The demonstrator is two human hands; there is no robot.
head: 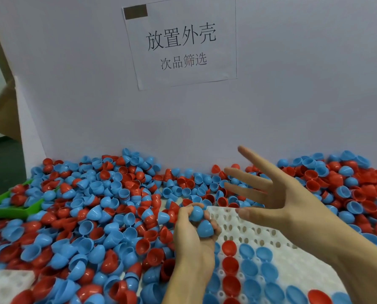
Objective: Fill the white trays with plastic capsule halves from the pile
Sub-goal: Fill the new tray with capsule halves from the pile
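Spreading across the table, the pile of red and blue plastic capsule halves [91,216] surrounds the left hand [194,235], fingers clamped on blue halves [201,222], the partly filled white perforated tray [260,233], then the right hand [277,196], fingers splayed apart.

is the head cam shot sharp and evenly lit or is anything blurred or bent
Head view: light is soft and even, with no hard shadows or glare; the paper sign reads sharp; the open right hand is slightly motion-blurred; the left hand gripping blue capsule halves is clearer; wide-angle bending stretches the white tray and pile toward the edges.
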